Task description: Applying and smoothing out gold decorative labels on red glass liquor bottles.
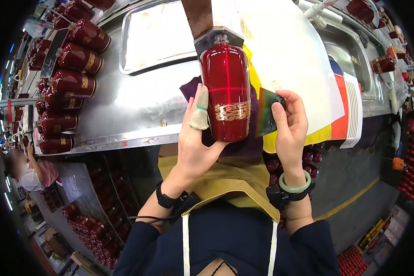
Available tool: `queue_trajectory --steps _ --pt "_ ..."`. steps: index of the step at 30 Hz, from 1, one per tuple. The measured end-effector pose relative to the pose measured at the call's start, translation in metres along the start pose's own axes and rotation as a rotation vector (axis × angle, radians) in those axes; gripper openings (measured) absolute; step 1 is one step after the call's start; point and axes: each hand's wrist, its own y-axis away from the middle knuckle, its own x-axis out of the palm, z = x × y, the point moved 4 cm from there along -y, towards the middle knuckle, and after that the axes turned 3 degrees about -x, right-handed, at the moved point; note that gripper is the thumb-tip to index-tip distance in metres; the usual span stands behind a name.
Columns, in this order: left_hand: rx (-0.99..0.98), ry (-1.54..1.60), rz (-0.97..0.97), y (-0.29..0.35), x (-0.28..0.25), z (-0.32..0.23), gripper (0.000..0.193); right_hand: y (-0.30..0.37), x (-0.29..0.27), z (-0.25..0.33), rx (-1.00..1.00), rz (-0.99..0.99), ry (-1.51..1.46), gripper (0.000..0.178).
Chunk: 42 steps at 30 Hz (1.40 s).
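Observation:
A glossy dark-red glass bottle point(225, 76) lies in the middle, its clear neck toward the far side against a metal holder point(218, 37). Gold ornament point(233, 111) wraps its lower part, and thin red light lines cross its surface. My left hand point(195, 154) grips the bottle's left side, thumb by the base; a cloth finger cover point(200, 115) sits on its fingers. Just right of the bottle, my right hand point(290, 122) pinches a thin, dark, shiny flat piece point(267, 112) between thumb and fingers. Dark purple cloth point(191, 88) lies under the bottle.
Several similar red bottles point(73, 85) line the left of the metal bench point(119, 119). A metal tray point(156, 41) lies beyond. White sheets point(299, 55), yellow and red ones cover the right, beside a sink point(345, 43). Another person point(32, 172) is at far left.

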Motion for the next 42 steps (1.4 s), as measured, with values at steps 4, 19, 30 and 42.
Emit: queue_trajectory --steps 4,19,30,42 --pt "-0.008 0.163 -0.023 -0.003 0.0 -0.009 0.108 0.003 0.002 -0.004 0.028 0.048 0.003 0.02" --pt "-0.293 0.751 -0.089 -0.014 0.014 -0.011 0.063 -0.001 0.02 0.022 -0.023 0.085 0.077 0.02" --pt "-0.297 0.8 -0.038 -0.01 0.011 -0.001 0.066 -0.002 0.041 0.045 -0.16 0.107 0.253 0.018" --pt "0.105 -0.005 -0.033 -0.001 0.005 0.003 0.082 0.0 0.029 0.042 -0.151 0.053 0.265 0.018"
